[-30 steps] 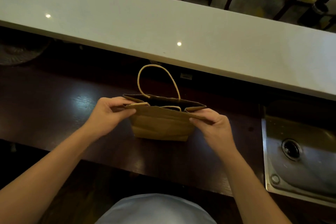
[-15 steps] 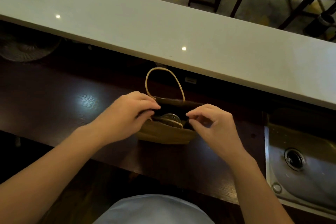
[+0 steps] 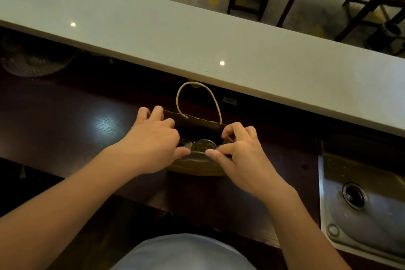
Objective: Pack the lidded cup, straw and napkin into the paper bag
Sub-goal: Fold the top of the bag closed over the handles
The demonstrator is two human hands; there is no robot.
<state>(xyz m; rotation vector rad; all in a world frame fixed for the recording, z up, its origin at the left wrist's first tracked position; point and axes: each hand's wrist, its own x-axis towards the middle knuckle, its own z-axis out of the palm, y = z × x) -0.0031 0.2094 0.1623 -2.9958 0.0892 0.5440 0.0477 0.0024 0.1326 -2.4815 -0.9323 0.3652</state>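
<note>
Both hands have come in from the bag's outer corners since a second ago and now sit over its mouth, and the lid inside has come into view. At the centre of the frame the brown paper bag stands upright on the dark wooden counter, its mouth spread open. One twisted paper handle stands up in a loop from the far rim. Inside, the lidded cup shows its clear round lid just below the near rim. A thin dark line left of the lid may be the straw, though the shadow makes this unsure; the napkin cannot be made out.

The left hand lies over the left end of the mouth, fingers curled on the far rim and thumb reaching toward the lid. The right hand pinches the near rim at the right end between thumb and forefinger, the other fingers bent above it.

Beyond the bag a pale stone bar top runs across the upper frame. A steel sink sits at lower right, and a small fan shows dimly at upper left.
</note>
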